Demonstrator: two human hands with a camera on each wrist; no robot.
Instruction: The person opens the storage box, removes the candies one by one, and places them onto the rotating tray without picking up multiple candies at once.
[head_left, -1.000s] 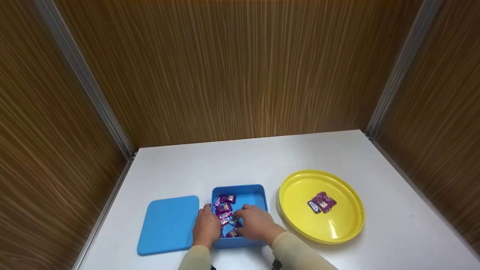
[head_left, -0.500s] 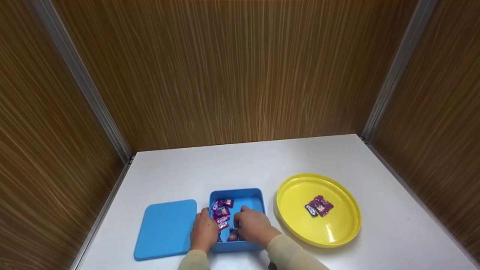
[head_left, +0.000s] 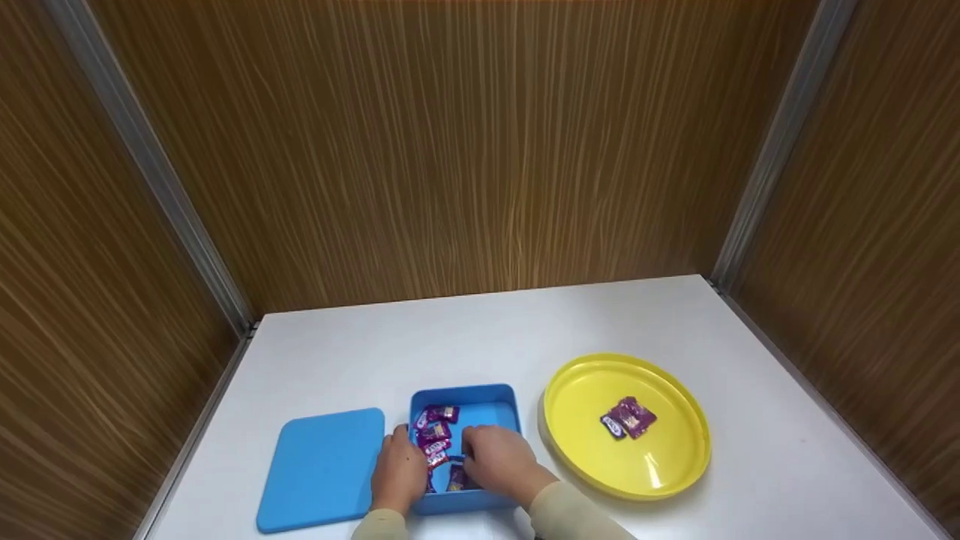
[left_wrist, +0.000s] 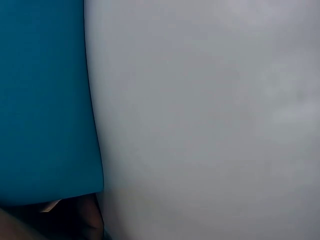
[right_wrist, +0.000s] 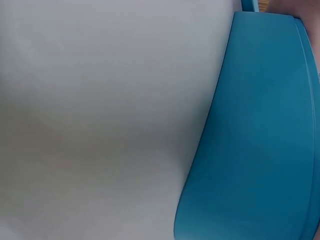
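Note:
My left hand (head_left: pixel 399 471) grips the left wall of a square blue box (head_left: pixel 463 504), its fingers lying along the rim. Inside the box, along its left side, lie several small purple and pink candy packets (head_left: pixel 433 433). My right hand (head_left: pixel 501 459) reaches over the right side into the box with curled fingers. A dark edge of a candy packet (head_left: pixel 455 458) shows at its fingertips, which are mostly hidden. Another purple packet (head_left: pixel 456 478) lies right beside them at the front. The wrist views show mainly the box's outer walls (left_wrist: pixel 45 100).
A flat blue lid (head_left: pixel 322 471) lies left of the box. To the right is a round yellow tray (head_left: pixel 585 469) with a few candy packets (head_left: pixel 630 417) in its middle. Wood-patterned panels (head_left: pixel 480 150) stand behind and on both sides of the white table (head_left: pixel 465 334).
My right hand has moved a little toward the front of the box, and the dark packet at its fingers has left its spot beside the pink ones. My left hand stays at the left wall.

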